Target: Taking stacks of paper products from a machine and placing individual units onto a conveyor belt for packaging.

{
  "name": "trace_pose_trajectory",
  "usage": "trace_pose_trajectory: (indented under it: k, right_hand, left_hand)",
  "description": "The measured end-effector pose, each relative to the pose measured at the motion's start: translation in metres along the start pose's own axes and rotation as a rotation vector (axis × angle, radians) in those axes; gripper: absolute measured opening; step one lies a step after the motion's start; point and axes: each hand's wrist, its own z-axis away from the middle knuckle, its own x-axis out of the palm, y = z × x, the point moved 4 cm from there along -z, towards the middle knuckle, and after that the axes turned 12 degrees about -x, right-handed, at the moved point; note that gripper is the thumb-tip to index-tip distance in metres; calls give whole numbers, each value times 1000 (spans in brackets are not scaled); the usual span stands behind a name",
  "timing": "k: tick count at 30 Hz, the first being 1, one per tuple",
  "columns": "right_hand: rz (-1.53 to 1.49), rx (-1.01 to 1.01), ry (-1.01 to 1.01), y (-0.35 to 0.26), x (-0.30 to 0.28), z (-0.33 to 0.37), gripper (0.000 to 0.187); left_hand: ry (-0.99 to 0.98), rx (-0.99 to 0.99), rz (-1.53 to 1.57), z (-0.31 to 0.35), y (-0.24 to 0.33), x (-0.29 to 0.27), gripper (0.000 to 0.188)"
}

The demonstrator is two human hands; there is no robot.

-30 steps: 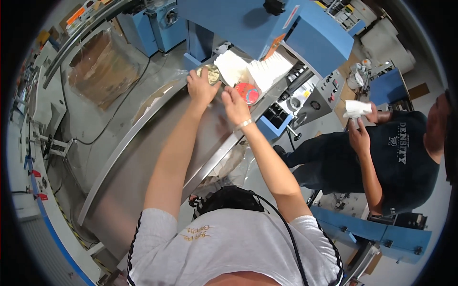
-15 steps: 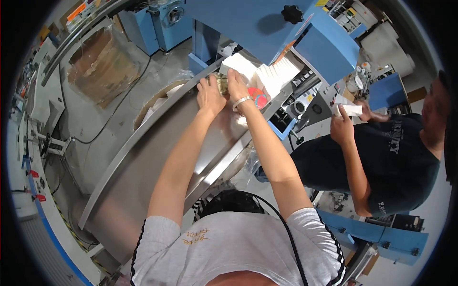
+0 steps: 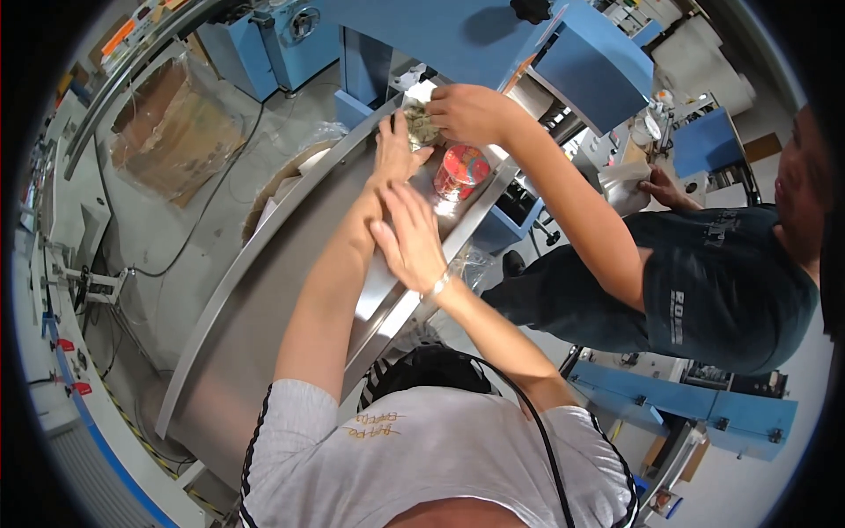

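Observation:
My left hand point(image 3: 395, 151) lies flat, fingers stretched, on the steel conveyor table point(image 3: 264, 290), its fingertips against a clear packet of greenish pieces point(image 3: 422, 126). My right hand point(image 3: 410, 239) hovers open above my left forearm, fingers apart, holding nothing, with a bracelet at the wrist. A co-worker's hand point(image 3: 471, 111) reaches in from the right and rests on the same packet. A round red printed tin point(image 3: 461, 168) stands just right of my left hand, near the table's rim.
A blue machine housing point(image 3: 493, 40) overhangs the far end of the table. The co-worker point(image 3: 722, 282) stands to the right in a dark shirt, the other hand on white material point(image 3: 627, 183). A wrapped cardboard box point(image 3: 172, 132) sits on the floor at left.
My right hand has drawn back from the packet toward me and opened. The co-worker's hand has reached in onto the packet. The red tin now shows uncovered.

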Motion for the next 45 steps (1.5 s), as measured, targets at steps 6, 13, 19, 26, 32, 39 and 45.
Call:
trace_pose_trajectory:
  k: [6, 13, 19, 26, 32, 39, 45]
  right_hand:
    - [-149, 70, -130, -32, 2, 66, 43]
    - [-244, -32, -267, -71, 36, 93, 38]
    - [-54, -173, -253, -92, 64, 111, 31]
    - [2, -162, -124, -95, 61, 112, 23]
    - [4, -185, -84, -93, 59, 114, 22]
    - [-13, -193, -77, -92, 61, 115, 23]
    - [21, -172, -77, -87, 64, 118, 29]
  left_hand:
    - [13, 118, -295, 83, -22, -57, 68]
    - [-386, -194, -528, 227, -43, -175, 51]
    - [-206, -262, -169, 316, -67, -224, 34]
    - [174, -442, 219, 352, -133, -229, 22]
    - [123, -584, 377, 339, -140, -228, 22]
    - [141, -492, 381, 340, -152, -217, 23]
    - [143, -427, 400, 335, -149, -217, 23]
